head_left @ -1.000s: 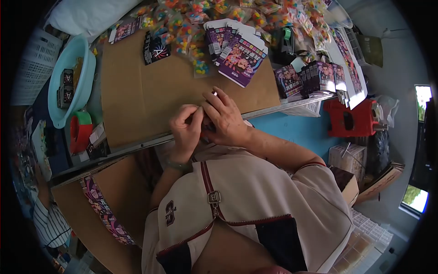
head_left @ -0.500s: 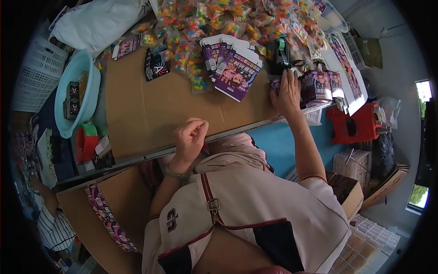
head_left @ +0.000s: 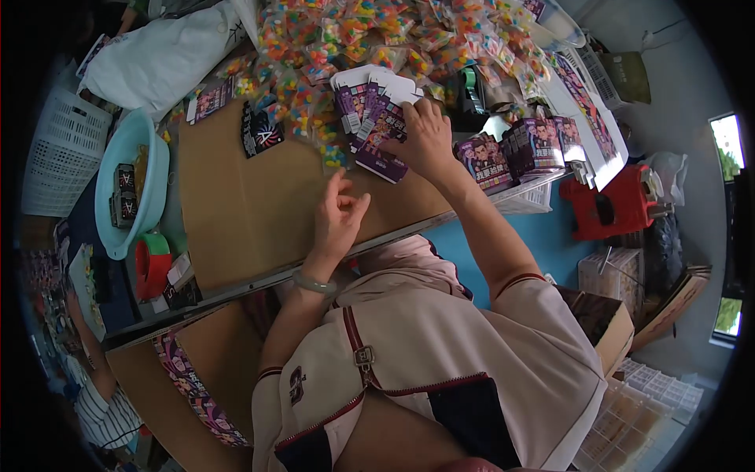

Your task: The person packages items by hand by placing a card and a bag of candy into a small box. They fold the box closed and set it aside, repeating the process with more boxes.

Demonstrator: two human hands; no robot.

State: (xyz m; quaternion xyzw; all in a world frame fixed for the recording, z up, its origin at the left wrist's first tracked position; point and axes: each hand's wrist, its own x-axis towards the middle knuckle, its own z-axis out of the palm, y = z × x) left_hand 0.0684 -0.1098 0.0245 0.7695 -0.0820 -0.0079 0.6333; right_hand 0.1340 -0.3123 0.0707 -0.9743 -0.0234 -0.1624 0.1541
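My right hand [head_left: 429,141] reaches over a small stack of flat purple printed cartons [head_left: 385,126] with white flaps. Its fingers are spread across the top carton, thumb on the printed face, and I see no lifting. My left hand [head_left: 338,216] hovers above the cardboard sheet [head_left: 259,204] near the table's front edge, holding nothing, its fingers loosely bent and apart. Right of my right hand stands a filled purple box [head_left: 481,161], beside more filled purple boxes [head_left: 539,145]. Behind them sits a tape dispenser [head_left: 470,94].
Clear bags of colourful candy [head_left: 370,35] are heaped along the back. Black cards [head_left: 259,130] lie at the left of the cardboard. A light-blue basin [head_left: 106,197] holds black boxes, with a red-and-green tape roll [head_left: 152,267] nearby. A red stool [head_left: 605,206] stands at right.
My right hand has left the filled boxes at the right and moved left onto the flat cartons. My left hand has loosened from a closed shape, its fingers now apart.
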